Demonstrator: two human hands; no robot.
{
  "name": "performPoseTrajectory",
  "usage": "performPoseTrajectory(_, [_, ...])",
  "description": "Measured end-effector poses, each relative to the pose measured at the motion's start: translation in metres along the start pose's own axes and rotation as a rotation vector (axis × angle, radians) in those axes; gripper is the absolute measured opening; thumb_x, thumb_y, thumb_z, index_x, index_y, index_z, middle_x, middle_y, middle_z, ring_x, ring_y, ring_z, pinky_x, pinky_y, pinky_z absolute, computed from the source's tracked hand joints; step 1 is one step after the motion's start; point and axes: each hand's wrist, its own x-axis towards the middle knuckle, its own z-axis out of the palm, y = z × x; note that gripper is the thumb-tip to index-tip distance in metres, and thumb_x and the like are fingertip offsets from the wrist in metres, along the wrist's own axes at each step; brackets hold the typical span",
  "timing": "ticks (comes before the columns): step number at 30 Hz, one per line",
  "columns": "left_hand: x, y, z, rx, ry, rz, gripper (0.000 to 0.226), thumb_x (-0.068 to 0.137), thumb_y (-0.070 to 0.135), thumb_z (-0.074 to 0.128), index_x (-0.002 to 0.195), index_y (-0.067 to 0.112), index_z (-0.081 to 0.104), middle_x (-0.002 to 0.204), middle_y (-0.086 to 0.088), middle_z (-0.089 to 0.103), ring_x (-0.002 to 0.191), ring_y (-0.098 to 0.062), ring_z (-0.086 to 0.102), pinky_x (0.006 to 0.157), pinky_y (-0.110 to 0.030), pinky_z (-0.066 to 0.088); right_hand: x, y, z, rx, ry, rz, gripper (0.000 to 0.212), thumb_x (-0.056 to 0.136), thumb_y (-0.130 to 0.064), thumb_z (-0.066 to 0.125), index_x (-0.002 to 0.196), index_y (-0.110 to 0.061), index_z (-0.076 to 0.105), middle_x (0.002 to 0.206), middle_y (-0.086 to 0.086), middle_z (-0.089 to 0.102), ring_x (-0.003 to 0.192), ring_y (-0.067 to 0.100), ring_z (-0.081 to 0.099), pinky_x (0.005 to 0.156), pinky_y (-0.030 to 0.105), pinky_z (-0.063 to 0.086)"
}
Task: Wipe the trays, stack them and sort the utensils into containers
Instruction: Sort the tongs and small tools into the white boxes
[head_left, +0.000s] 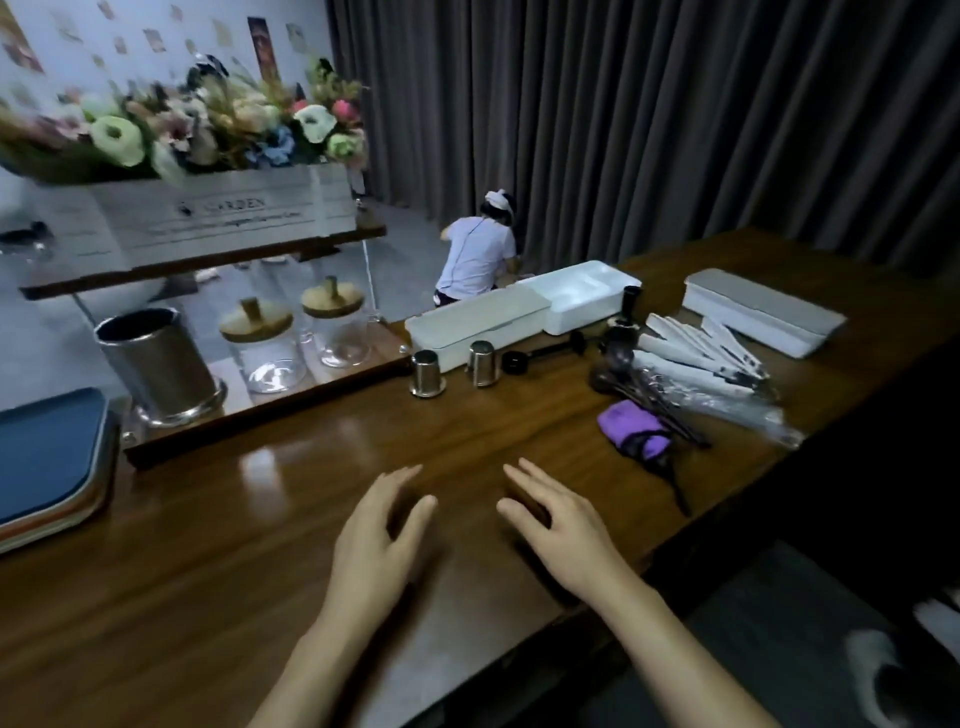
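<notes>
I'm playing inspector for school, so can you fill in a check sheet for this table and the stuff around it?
Surface: glossy brown wooden table.
Job's things: stacked trays at the left edge, blue on top; purple cloth beside dark spoons and paper-wrapped utensils; lidded white box, open white box and grey-lidded box at the back.
Clutter: two small metal cups; metal pot and glass jars on a low shelf; flower box above.
Hands: left hand and right hand open over the table, fingers straight, holding nothing.
Cables: nothing seen.
Surroundings: dark curtain; a person crouching behind the table.
</notes>
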Motion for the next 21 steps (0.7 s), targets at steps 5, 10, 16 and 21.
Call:
performPoseTrajectory(5, [0.006,0.039,0.071,-0.050,-0.030,0.007,0.053,0.090,0.063,0.053,0.137,0.039,0.058,0.141,0.019,0.058,0.140,-0.007,0.046,0.114,-0.040,0.041,-0.006,0.050,-0.054,-0.024,0.029,0.031,0.057,0.090,-0.065,0.055,0.142,-0.042,0.053,0.156,-0.017,0.039,0.143,-0.004,0.032,0.116,0.018,0.026])
performPoseTrajectory(10, [0.024,0.055,0.112,-0.064,-0.054,0.001,0.051,0.089,0.064,0.054,0.136,0.043,0.057,0.142,0.019,0.058,0.140,-0.008,0.047,0.114,-0.045,0.042,0.003,0.077,-0.082,-0.011,0.034,0.046,0.056,0.091,-0.063,0.057,0.143,-0.042,0.052,0.156,-0.019,0.039,0.142,-0.008,0.030,0.109,0.003,0.017])
performPoseTrajectory(16, [0.063,0.071,0.143,-0.082,-0.054,0.039,0.053,0.089,0.063,0.054,0.138,0.041,0.058,0.143,0.019,0.058,0.141,-0.008,0.045,0.114,-0.047,0.041,0.025,0.084,-0.106,0.026,0.036,0.052,0.059,0.089,-0.067,0.054,0.144,-0.047,0.047,0.156,-0.026,0.033,0.141,-0.014,0.026,0.103,-0.003,0.013])
performPoseTrajectory(21, [0.085,0.076,0.165,-0.060,-0.067,0.054,0.046,0.095,0.060,0.058,0.137,0.041,0.057,0.142,0.021,0.058,0.140,-0.005,0.046,0.113,-0.046,0.043,0.037,0.089,-0.117,0.067,-0.013,0.006,0.067,0.085,-0.076,0.049,0.146,-0.048,0.045,0.156,-0.028,0.032,0.139,-0.019,0.023,0.115,0.012,0.021])
